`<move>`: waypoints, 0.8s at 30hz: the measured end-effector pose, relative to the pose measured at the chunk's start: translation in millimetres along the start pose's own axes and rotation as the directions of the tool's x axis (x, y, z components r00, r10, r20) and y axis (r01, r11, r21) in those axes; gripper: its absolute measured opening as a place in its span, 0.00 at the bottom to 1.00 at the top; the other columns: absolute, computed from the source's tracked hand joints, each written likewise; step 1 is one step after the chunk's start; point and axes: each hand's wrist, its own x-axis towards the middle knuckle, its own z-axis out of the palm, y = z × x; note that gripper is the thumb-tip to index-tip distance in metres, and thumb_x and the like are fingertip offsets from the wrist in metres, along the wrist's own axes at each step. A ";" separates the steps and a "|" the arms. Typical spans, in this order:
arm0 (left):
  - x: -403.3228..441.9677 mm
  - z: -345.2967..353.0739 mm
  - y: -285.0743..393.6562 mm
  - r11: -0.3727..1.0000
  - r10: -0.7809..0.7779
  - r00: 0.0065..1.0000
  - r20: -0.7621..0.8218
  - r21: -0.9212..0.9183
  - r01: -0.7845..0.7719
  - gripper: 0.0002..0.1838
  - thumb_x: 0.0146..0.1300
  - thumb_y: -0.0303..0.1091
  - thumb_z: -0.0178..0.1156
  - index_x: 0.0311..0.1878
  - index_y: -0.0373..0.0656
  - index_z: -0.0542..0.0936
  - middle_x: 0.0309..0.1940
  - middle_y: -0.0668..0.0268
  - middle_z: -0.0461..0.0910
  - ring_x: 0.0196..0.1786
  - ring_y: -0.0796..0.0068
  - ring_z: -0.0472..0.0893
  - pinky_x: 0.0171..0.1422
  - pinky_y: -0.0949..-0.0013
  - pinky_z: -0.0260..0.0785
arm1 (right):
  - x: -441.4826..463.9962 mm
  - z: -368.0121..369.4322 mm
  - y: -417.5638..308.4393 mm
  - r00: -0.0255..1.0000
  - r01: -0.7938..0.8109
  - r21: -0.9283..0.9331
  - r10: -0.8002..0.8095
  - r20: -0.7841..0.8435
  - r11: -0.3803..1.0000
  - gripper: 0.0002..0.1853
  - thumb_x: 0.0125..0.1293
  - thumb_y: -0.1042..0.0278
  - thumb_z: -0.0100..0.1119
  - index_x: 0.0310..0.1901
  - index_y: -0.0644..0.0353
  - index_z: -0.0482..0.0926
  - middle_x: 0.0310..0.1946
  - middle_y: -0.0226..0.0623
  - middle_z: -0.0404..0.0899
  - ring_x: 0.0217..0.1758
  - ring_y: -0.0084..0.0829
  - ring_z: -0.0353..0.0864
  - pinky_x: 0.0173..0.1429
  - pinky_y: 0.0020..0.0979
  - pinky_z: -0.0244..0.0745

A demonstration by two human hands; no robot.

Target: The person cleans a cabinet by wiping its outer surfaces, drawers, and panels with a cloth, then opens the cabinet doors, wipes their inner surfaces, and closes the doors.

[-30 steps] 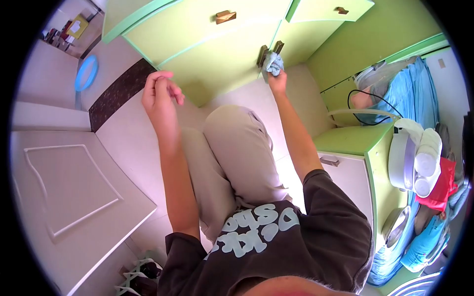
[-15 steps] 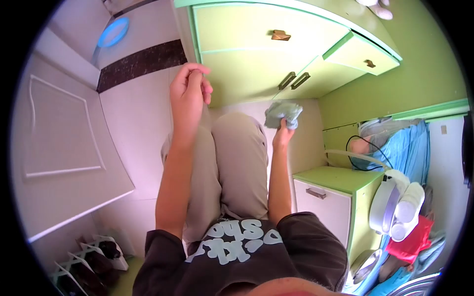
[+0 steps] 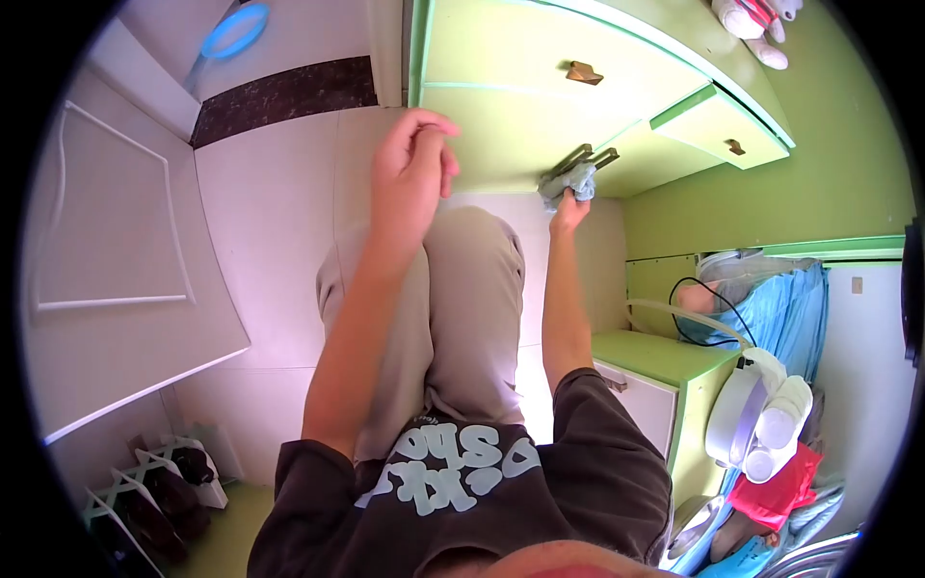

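Right hand (image 3: 570,212) is closed on a cloth (image 3: 574,183), its fingers clamped into the bunched fabric. By the hand, the cloth is held at the lower ends of two door handles, a left handle (image 3: 575,156) and a right handle (image 3: 607,157); their upper ends are left uncovered. Whether both handles are touched, or only overlapped in the view, cannot be told.

As a judgement, work at the handles is under way rather than finished, since the cloth is gripped right beside them. How much of their surface has been gone over cannot be read: no dirt, wet streak or cleaned patch can be made out. The doors (image 3: 511,144) look shut. Above them, the wide drawer (image 3: 540,43) and its knob (image 3: 583,73) are touched by neither hand, as is the small drawer (image 3: 723,120), which looks slightly pulled out. Whether these have been dealt with is not shown.

Left hand (image 3: 409,178) is raised before the doors, well apart from the cloth, with its fingers loosely curled and nothing seen in it; how tightly it is closed cannot be told. Farther out, a soft toy (image 3: 747,21) is seen on the cabinet top, and a side cabinet (image 3: 655,356) stands near the right arm.
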 end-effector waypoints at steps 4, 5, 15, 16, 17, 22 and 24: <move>4.2 1.1 -3.6 1.000 -0.005 1.000 0.018 -0.012 0.006 0.10 0.72 0.29 0.47 0.38 0.39 0.77 0.20 0.69 0.72 0.19 0.83 0.66 0.23 0.75 0.58 | 2.9 -10.8 -9.8 0.995 0.037 -0.170 -0.022 0.093 0.985 0.17 0.67 0.80 0.57 0.57 0.66 0.78 0.53 0.33 0.81 0.54 0.26 0.77 0.61 0.31 0.70; 4.8 -0.1 -4.3 1.000 -0.020 1.000 0.017 -0.022 0.020 0.10 0.72 0.29 0.47 0.38 0.39 0.77 0.20 0.69 0.72 0.19 0.83 0.66 0.23 0.75 0.58 | 0.4 -13.1 -14.5 0.990 -0.001 -0.141 0.021 0.141 0.990 0.17 0.67 0.80 0.57 0.57 0.65 0.78 0.53 0.33 0.81 0.55 0.26 0.77 0.62 0.31 0.69; -0.9 -10.6 2.1 0.999 -0.018 1.000 -0.002 -0.042 0.018 0.10 0.71 0.28 0.47 0.38 0.39 0.78 0.21 0.68 0.73 0.19 0.84 0.67 0.24 0.75 0.59 | -45.4 -32.1 -26.5 0.997 0.009 -0.102 -0.001 0.081 0.995 0.16 0.68 0.82 0.54 0.58 0.68 0.78 0.55 0.36 0.81 0.56 0.27 0.78 0.63 0.32 0.70; -0.1 -11.0 2.2 0.997 -0.009 1.000 0.016 -0.073 0.011 0.10 0.71 0.28 0.47 0.38 0.39 0.78 0.21 0.68 0.73 0.19 0.83 0.67 0.24 0.75 0.59 | -39.8 -26.4 -25.6 0.996 0.007 -0.099 0.002 0.089 0.995 0.16 0.68 0.82 0.54 0.58 0.68 0.78 0.55 0.36 0.81 0.56 0.27 0.78 0.63 0.32 0.70; -0.4 -11.6 2.7 0.998 -0.009 1.000 0.011 -0.070 0.010 0.10 0.71 0.28 0.47 0.38 0.39 0.78 0.21 0.68 0.73 0.19 0.83 0.67 0.24 0.75 0.59 | -32.4 -19.3 -24.9 0.992 0.052 -0.086 -0.042 0.120 0.995 0.16 0.68 0.81 0.54 0.57 0.68 0.78 0.54 0.36 0.81 0.56 0.27 0.78 0.63 0.32 0.70; 0.4 -7.3 6.1 0.998 -0.007 1.000 -0.012 -0.057 0.006 0.10 0.70 0.28 0.47 0.39 0.39 0.78 0.20 0.68 0.73 0.19 0.83 0.67 0.24 0.75 0.59 | 24.0 4.4 -19.3 0.996 -0.094 -0.277 0.087 -0.035 0.956 0.17 0.67 0.81 0.56 0.57 0.69 0.76 0.54 0.35 0.79 0.55 0.27 0.76 0.61 0.32 0.70; 1.9 -6.9 2.4 0.998 -0.020 1.000 0.011 -0.054 0.020 0.10 0.70 0.28 0.47 0.39 0.38 0.78 0.21 0.68 0.72 0.20 0.82 0.67 0.26 0.75 0.60 | 15.8 -9.4 -27.1 0.996 -0.077 -0.235 0.086 0.028 0.969 0.16 0.67 0.81 0.57 0.56 0.69 0.77 0.54 0.35 0.79 0.55 0.28 0.76 0.61 0.33 0.71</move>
